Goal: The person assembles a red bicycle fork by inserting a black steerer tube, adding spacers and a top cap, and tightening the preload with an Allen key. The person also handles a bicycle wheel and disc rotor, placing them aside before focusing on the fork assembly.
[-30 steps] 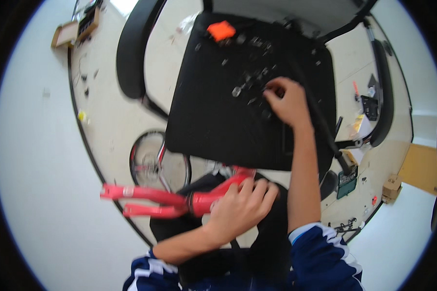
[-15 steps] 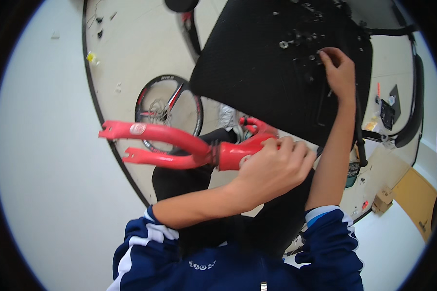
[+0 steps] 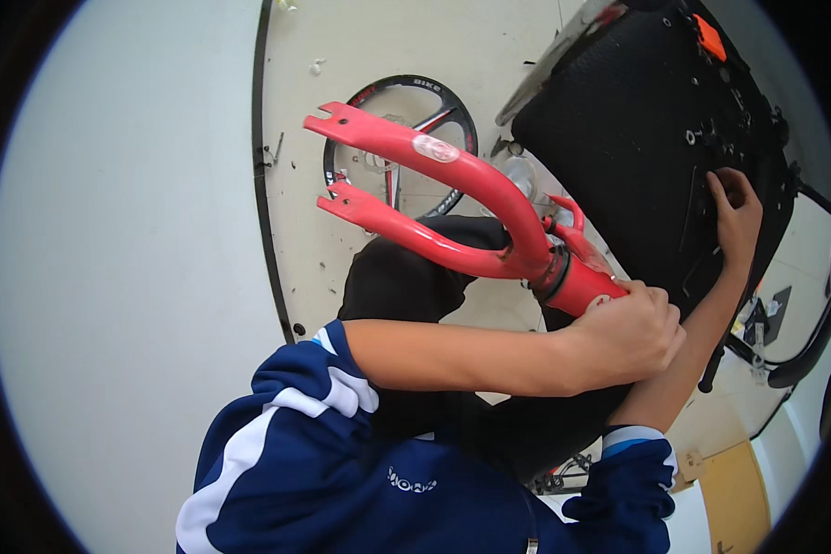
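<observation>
My left hand (image 3: 623, 337) is closed around the head tube of a red bike frame (image 3: 579, 284). Its red two-legged fork (image 3: 489, 194) points up and to the left, with slotted ends and a pale oval sticker on one leg. Over the black padded surface (image 3: 609, 120) at the right, my right hand (image 3: 739, 217) has its thumb and fingers curled together in a pinch. What lies between these fingertips is too small to make out. Beside them are a nut (image 3: 691, 137) and several small dark metal parts (image 3: 716, 143).
On the floor beyond the fork lies a black bike wheel (image 3: 462, 120) with red and white markings. An orange item (image 3: 709, 37) rests at the black surface's far end. A wall (image 3: 138, 231) rises on the left. A cardboard box (image 3: 689, 469) stands at lower right.
The whole view has shifted, so most things appear farther right. The fork looks larger and its ends sit higher in the picture. My right hand remains beside the small parts.
</observation>
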`<state>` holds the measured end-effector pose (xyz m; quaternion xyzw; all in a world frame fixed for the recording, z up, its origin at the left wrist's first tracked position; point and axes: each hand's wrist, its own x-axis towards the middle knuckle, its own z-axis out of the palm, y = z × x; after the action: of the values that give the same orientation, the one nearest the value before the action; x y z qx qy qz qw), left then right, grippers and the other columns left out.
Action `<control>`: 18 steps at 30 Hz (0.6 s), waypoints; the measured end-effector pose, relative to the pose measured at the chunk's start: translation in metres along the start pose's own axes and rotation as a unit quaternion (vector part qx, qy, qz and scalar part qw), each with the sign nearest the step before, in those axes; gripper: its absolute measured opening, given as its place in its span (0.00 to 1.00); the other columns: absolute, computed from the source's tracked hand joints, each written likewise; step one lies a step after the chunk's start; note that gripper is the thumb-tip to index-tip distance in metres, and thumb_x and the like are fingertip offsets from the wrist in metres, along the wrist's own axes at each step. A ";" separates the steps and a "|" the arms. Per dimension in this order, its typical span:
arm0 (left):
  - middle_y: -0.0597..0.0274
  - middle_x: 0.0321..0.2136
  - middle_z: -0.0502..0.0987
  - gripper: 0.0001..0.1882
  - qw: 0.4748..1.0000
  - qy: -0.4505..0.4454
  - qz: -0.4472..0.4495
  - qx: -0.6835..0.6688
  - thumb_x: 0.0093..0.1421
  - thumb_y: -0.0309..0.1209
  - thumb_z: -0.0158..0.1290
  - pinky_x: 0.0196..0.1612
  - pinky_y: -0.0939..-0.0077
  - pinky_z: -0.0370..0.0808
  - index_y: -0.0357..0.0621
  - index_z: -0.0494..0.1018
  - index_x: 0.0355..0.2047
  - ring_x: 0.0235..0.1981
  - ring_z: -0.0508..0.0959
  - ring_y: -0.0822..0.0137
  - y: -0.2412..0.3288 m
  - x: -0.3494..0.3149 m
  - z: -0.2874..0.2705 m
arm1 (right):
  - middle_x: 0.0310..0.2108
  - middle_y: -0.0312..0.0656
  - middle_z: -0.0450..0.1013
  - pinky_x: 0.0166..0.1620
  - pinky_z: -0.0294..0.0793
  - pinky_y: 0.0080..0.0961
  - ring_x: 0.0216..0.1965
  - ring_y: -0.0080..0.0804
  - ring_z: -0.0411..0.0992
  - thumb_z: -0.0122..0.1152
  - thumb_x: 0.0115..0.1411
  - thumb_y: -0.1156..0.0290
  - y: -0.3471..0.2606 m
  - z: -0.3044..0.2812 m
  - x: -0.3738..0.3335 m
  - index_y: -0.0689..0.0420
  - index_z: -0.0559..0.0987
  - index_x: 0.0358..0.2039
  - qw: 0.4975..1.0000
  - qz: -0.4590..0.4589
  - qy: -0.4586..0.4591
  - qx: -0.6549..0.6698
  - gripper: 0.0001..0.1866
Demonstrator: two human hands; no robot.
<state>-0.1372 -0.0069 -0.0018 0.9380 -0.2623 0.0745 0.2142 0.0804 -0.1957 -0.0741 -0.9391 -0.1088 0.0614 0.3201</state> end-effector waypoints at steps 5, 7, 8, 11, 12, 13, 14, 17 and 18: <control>0.57 0.26 0.76 0.09 1.000 0.001 -0.016 -0.024 0.54 0.32 0.55 0.28 0.71 0.76 0.38 0.75 0.30 0.30 0.78 0.61 0.004 0.000 0.005 | 0.33 0.41 0.81 0.39 0.74 0.22 0.32 0.27 0.77 0.69 0.58 0.68 -0.026 0.013 -0.001 0.62 0.83 0.38 1.000 -0.001 0.009 -0.005 0.11; 0.58 0.26 0.76 0.08 1.000 -0.010 -0.012 0.010 0.54 0.31 0.55 0.28 0.71 0.77 0.38 0.75 0.30 0.30 0.78 0.62 0.003 0.002 -0.003 | 0.33 0.43 0.81 0.40 0.75 0.24 0.34 0.27 0.79 0.67 0.59 0.71 -0.022 0.012 -0.001 0.64 0.82 0.39 1.000 -0.012 0.021 0.014 0.11; 0.58 0.26 0.76 0.08 1.000 -0.008 -0.010 0.014 0.54 0.31 0.55 0.28 0.71 0.77 0.38 0.75 0.30 0.30 0.78 0.62 0.003 0.004 -0.002 | 0.33 0.43 0.81 0.40 0.76 0.24 0.35 0.27 0.79 0.66 0.59 0.71 -0.016 0.009 -0.002 0.64 0.82 0.40 0.999 -0.011 0.029 0.024 0.11; 0.60 0.27 0.76 0.08 1.000 -0.013 0.006 0.007 0.54 0.32 0.55 0.28 0.73 0.76 0.39 0.75 0.30 0.30 0.78 0.63 0.007 0.013 -0.001 | 0.34 0.44 0.81 0.41 0.77 0.24 0.37 0.27 0.80 0.64 0.60 0.74 -0.014 -0.003 -0.011 0.64 0.81 0.41 0.998 0.022 0.044 0.025 0.11; 0.60 0.27 0.76 0.08 0.999 -0.031 -0.008 0.013 0.54 0.32 0.55 0.28 0.73 0.75 0.40 0.75 0.30 0.30 0.78 0.64 0.005 0.011 -0.001 | 0.34 0.44 0.81 0.41 0.77 0.24 0.37 0.27 0.81 0.63 0.60 0.74 -0.015 0.004 -0.011 0.64 0.81 0.42 0.999 0.022 0.031 0.029 0.11; 0.61 0.27 0.76 0.08 0.999 -0.036 -0.010 0.005 0.54 0.32 0.55 0.28 0.74 0.75 0.40 0.74 0.30 0.30 0.78 0.64 0.006 0.012 -0.002 | 0.34 0.44 0.81 0.41 0.77 0.24 0.37 0.28 0.81 0.63 0.60 0.75 -0.020 0.003 -0.008 0.64 0.81 0.42 0.999 0.027 0.028 0.015 0.11; 0.61 0.27 0.76 0.08 0.999 -0.039 -0.009 -0.007 0.54 0.33 0.54 0.28 0.74 0.74 0.41 0.74 0.30 0.31 0.78 0.64 0.006 0.011 -0.004 | 0.35 0.45 0.81 0.41 0.78 0.24 0.37 0.28 0.81 0.63 0.59 0.75 -0.025 0.000 -0.008 0.63 0.81 0.43 0.999 0.034 0.027 -0.003 0.11; 0.63 0.27 0.75 0.07 0.999 -0.049 0.002 0.012 0.53 0.33 0.55 0.28 0.74 0.74 0.43 0.72 0.29 0.32 0.77 0.66 0.003 0.013 -0.010 | 0.35 0.46 0.81 0.40 0.78 0.23 0.36 0.31 0.82 0.64 0.58 0.75 -0.024 0.000 -0.010 0.63 0.80 0.45 0.989 0.061 0.082 0.105 0.14; 0.63 0.27 0.74 0.07 0.999 -0.041 0.001 0.024 0.53 0.32 0.55 0.28 0.73 0.75 0.44 0.72 0.29 0.31 0.77 0.65 0.002 0.015 -0.009 | 0.36 0.46 0.81 0.40 0.78 0.23 0.36 0.32 0.82 0.64 0.58 0.75 -0.026 0.001 -0.008 0.63 0.80 0.46 0.983 0.072 0.087 0.146 0.14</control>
<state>-0.1258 -0.0116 0.0106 0.9449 -0.2696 0.0425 0.1806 0.0680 -0.1764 -0.0587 -0.8896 -0.0029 0.0173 0.4564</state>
